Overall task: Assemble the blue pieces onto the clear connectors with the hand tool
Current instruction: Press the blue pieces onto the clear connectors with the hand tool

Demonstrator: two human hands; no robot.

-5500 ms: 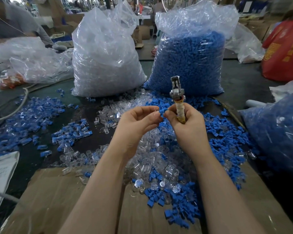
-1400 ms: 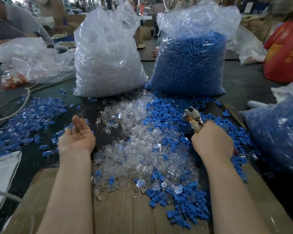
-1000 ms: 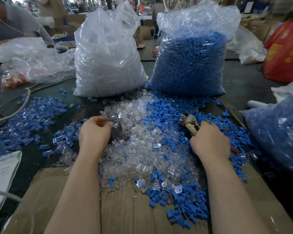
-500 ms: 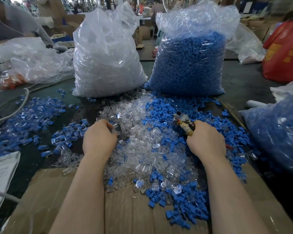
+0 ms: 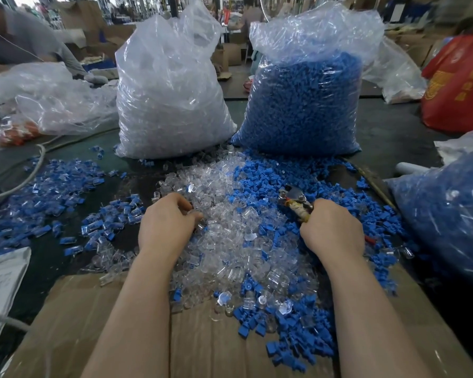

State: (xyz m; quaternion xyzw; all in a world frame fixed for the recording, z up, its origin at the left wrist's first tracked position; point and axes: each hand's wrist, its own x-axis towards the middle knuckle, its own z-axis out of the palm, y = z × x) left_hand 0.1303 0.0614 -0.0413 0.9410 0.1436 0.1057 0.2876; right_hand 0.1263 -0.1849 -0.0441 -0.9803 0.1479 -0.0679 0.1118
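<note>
L hand (image 5: 167, 224) knuckles-up on pile of clear connectors (image 5: 230, 241), fingers (image 5: 187, 211) curled into them. R hand (image 5: 331, 230) grips hand tool (image 5: 295, 200), metal head over blue pieces (image 5: 262, 181). Behind: clear bag (image 5: 170, 99) & blue bag (image 5: 303, 105) upright on table (image 5: 388, 132).

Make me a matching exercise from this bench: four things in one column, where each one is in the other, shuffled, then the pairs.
Things
1. hand tool
2. bag of blue pieces
3. bag of clear connectors
4. left hand

Places
A. standing at the back, left of the other tall bag
B. gripped in the right hand
C. fingers curled into the pile of clear connectors
D. standing at the back, right of the other tall bag

Pairs: 1-B, 2-D, 3-A, 4-C
</note>
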